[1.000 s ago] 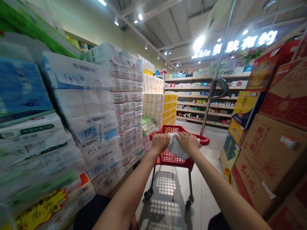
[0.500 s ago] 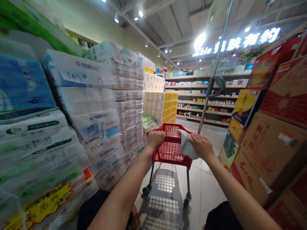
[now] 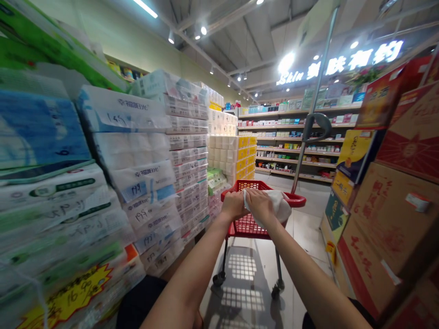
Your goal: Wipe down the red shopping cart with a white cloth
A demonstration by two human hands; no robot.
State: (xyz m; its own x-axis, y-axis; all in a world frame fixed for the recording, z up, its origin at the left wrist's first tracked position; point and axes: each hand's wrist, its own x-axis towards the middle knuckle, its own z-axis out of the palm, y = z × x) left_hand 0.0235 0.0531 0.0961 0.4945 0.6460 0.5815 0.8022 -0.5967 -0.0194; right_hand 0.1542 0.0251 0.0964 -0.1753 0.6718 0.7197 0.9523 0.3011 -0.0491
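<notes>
A red shopping cart stands in front of me, with a mesh basket and dark wheels. My left hand is closed around the left part of its handle. Close beside it, my right hand presses a white cloth onto the handle, its fingers bent over the bar. Part of the cloth hangs out to the right of that hand. The handle's right end is bare. Beneath the hands and cloth, the middle of the bar is hidden.
Tall stacks of wrapped tissue packs line the left side, with a yellow price sign low down. Cardboard boxes are piled on the right. A metal pole rises by the cart's right side. Stocked shelves stand ahead.
My right hand has slid left along the handle with the cloth, up to my left hand. The handle's right end is now uncovered. The view has shifted slightly.
</notes>
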